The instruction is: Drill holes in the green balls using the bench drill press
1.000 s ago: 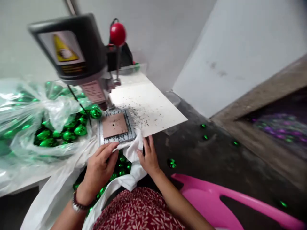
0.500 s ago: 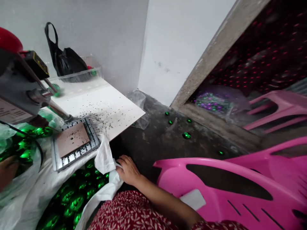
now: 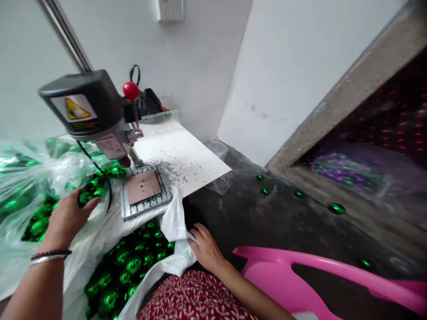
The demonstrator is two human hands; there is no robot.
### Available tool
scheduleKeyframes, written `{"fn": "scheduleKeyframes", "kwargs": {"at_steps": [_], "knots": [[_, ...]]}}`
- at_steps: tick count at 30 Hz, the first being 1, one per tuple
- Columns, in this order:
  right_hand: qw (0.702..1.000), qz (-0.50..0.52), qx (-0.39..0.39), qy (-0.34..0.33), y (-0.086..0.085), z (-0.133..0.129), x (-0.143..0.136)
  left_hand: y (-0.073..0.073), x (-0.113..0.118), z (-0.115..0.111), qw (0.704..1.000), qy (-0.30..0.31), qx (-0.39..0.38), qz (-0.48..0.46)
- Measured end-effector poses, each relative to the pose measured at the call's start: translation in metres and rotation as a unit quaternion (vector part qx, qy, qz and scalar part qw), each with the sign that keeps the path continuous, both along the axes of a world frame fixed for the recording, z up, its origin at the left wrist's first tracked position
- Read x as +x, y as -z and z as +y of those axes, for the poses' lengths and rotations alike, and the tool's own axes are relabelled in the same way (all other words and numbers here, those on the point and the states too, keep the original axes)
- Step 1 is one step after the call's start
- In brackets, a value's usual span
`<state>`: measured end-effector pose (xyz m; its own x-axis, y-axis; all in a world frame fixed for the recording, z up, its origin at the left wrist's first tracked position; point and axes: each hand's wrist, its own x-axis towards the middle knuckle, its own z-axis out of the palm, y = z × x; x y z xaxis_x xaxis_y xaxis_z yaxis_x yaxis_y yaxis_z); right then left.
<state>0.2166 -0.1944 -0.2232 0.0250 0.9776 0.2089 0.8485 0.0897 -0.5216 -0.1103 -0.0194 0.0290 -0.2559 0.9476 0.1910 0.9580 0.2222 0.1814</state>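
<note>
Pale walls (image 3: pixel 200 66) meet in a corner beyond a white table (image 3: pixel 203 158) strewn with dark shavings. Over the table, the left hand (image 3: pixel 68 218) is down among green balls (image 3: pixel 39 226) at the mouth of a clear bag (image 3: pixel 70 166), thumb spread from the fingers; I cannot tell whether it has closed on one. At the rim of a white sack (image 3: pixel 173 215) is the right hand (image 3: pixel 207 249), fingers near together; whether they pinch the cloth does not show. More green balls lie inside the sack. Such shiny shells look slippery, so it seems best to cup a few loosely, hold the sack mouth wide, and keep the left wrist clear of the cable (image 3: pixel 110 186) looping just beside it. Further out, the drill press (image 3: pixel 106 102) stands over its plate (image 3: pixel 147 209) and brown board (image 3: pixel 142 189); loose balls (image 3: pixel 336 208) dot the floor (image 3: pixel 240 218) beyond a pink chair (image 3: pixel 276 284).
</note>
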Motion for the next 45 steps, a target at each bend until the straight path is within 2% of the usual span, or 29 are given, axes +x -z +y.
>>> {"fn": "scheduleKeyframes", "kwargs": {"at_steps": [2, 4, 6, 7, 8, 10, 11, 12, 13, 14, 16, 20, 22, 25, 29, 32, 39, 45], "knots": [[1.0, -0.002, -0.002, -0.013, -0.003, -0.002, 0.005, -0.01, 0.017, -0.021, 0.976, 0.002, 0.01, -0.216], [1.0, -0.002, -0.004, -0.028, -0.006, -0.002, 0.01, -0.011, 0.035, -0.036, 0.918, 0.018, 0.037, -0.393], [0.999, -0.001, -0.008, -0.043, -0.008, -0.002, 0.013, -0.003, 0.053, -0.044, 0.858, 0.022, 0.039, -0.512], [0.999, 0.0, -0.009, -0.049, -0.008, -0.002, 0.014, 0.003, 0.061, -0.046, 0.815, 0.015, 0.021, -0.579], [0.998, 0.001, -0.012, -0.054, -0.009, -0.002, 0.014, 0.01, 0.067, -0.047, 0.75, 0.004, -0.001, -0.661], [0.998, 0.003, -0.017, -0.061, -0.009, -0.001, 0.013, 0.023, 0.076, -0.046, 0.599, -0.028, -0.05, -0.799], [0.998, 0.004, -0.021, -0.064, -0.01, -0.001, 0.012, 0.027, 0.079, -0.045, 0.542, -0.043, -0.068, -0.837], [0.997, 0.006, -0.025, -0.067, -0.01, -0.001, 0.012, 0.031, 0.08, -0.044, 0.516, -0.056, -0.078, -0.851], [0.997, 0.008, -0.029, -0.07, -0.011, 0.0, 0.012, 0.033, 0.08, -0.042, 0.512, -0.065, -0.081, -0.852], [0.997, 0.011, -0.035, -0.072, -0.012, 0.001, 0.013, 0.035, 0.08, -0.04, 0.522, -0.066, -0.077, -0.847], [0.996, 0.017, -0.047, -0.076, -0.014, 0.002, 0.014, 0.037, 0.078, -0.035, 0.563, -0.052, -0.066, -0.822], [0.994, 0.032, -0.072, -0.081, -0.019, 0.005, 0.015, 0.042, 0.078, -0.016, 0.705, -0.016, -0.026, -0.708], [0.992, 0.038, -0.083, -0.083, -0.02, 0.006, 0.015, 0.046, 0.079, -0.004, 0.765, 0.013, -0.001, -0.644], [0.99, 0.046, -0.097, -0.088, -0.023, 0.008, 0.016, 0.054, 0.082, 0.013, 0.815, 0.056, 0.013, -0.577], [0.988, 0.056, -0.111, -0.094, -0.024, 0.008, 0.019, 0.062, 0.086, 0.024, 0.856, 0.074, 0.006, -0.511], [0.986, 0.063, -0.118, -0.095, -0.024, 0.008, 0.021, 0.063, 0.087, 0.027, 0.875, 0.082, -0.004, -0.478], [0.984, 0.078, -0.127, -0.098, -0.023, 0.007, 0.021, 0.058, 0.09, 0.026, 0.889, 0.096, -0.008, -0.447], [0.98, 0.088, -0.14, -0.107, -0.036, 0.005, 0.019, 0.053, 0.1, 0.018, 0.9, 0.102, 0.009, -0.423]]}}
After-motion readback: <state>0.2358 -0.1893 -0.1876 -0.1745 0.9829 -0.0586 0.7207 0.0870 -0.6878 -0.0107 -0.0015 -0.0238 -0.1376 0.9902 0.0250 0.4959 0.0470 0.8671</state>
